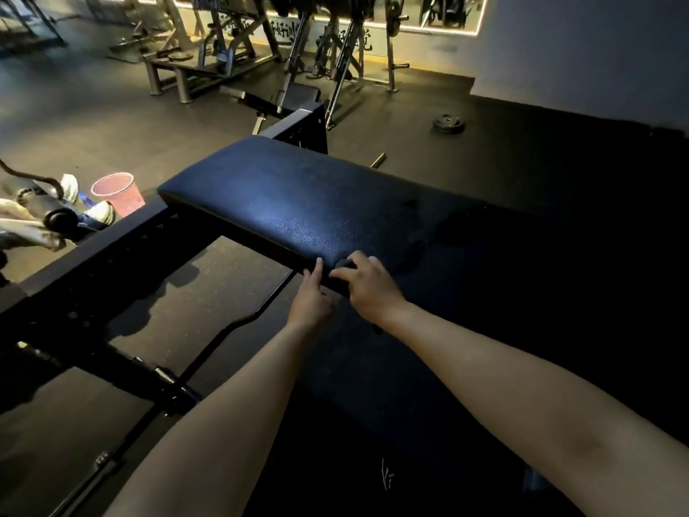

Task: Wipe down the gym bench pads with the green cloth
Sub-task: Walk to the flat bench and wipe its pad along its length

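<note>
Forearms come up from the bottom of the frame, my left forearm [223, 404] and right forearm [522, 386], meeting at the near edge of the bench pad [298, 195] in mid-frame. My right hand [369, 289] has its fingers curled over a small dark wad at that edge. I take the wad to be the green cloth [342, 263], though the light is too dim to show its colour. My left hand [311, 298] grips nothing; its index finger is straight, with the tip against the pad's edge just left of the wad. The worries I see from here: the cloth is bunched so tight that each pass would cover only a thin strip, and I could leave bands unwiped. The right side of the pad is lost in shadow, so missed patches there would not show. Working this close to the lip, the wad could slide off and drop toward the curl bar [238, 322] and floor below. A stroke to the left would run straight into my own fingertip. The pink basket [117, 194] at left is well apart and no concern.
</note>
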Action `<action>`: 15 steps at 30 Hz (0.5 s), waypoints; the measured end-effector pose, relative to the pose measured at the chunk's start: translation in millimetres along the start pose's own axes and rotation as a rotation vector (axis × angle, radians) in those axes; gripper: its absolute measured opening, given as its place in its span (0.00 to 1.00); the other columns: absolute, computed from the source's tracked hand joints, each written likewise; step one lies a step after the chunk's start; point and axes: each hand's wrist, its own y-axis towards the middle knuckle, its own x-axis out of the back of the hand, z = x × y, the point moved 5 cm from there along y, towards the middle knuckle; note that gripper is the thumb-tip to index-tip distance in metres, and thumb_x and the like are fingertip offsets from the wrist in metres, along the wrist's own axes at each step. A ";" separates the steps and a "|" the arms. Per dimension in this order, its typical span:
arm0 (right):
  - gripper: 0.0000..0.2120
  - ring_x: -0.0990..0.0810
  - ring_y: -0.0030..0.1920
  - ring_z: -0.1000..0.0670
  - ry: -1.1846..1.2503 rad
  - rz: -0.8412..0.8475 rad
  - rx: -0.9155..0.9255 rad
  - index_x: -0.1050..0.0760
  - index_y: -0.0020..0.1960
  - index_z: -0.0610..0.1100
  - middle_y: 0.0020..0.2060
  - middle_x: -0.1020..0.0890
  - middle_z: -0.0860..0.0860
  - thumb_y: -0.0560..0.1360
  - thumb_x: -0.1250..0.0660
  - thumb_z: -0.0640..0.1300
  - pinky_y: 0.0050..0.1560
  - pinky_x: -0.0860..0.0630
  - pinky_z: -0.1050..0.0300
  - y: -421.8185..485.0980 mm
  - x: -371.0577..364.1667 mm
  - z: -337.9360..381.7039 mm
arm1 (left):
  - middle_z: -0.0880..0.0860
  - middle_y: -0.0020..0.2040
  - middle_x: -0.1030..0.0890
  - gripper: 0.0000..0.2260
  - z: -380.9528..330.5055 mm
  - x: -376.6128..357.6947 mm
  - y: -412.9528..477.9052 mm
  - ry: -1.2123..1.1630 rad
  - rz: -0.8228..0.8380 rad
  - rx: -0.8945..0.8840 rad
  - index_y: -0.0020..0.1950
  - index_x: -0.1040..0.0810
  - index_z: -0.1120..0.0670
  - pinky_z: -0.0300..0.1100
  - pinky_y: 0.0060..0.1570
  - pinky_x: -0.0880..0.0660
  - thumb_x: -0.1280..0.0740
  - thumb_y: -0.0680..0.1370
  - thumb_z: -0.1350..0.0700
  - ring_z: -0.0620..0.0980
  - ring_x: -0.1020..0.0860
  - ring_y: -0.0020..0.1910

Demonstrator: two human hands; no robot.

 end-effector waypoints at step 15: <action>0.20 0.27 0.55 0.39 0.070 -0.070 -0.147 0.20 0.63 0.50 0.59 0.25 0.44 0.76 0.40 0.36 0.59 0.30 0.53 -0.4 -3.5 4.4 | 0.59 0.81 0.48 0.38 -6.9 3.3 -9.1 -0.027 0.068 0.052 0.82 0.48 0.47 0.47 0.74 0.42 0.42 0.74 0.66 0.55 0.41 0.79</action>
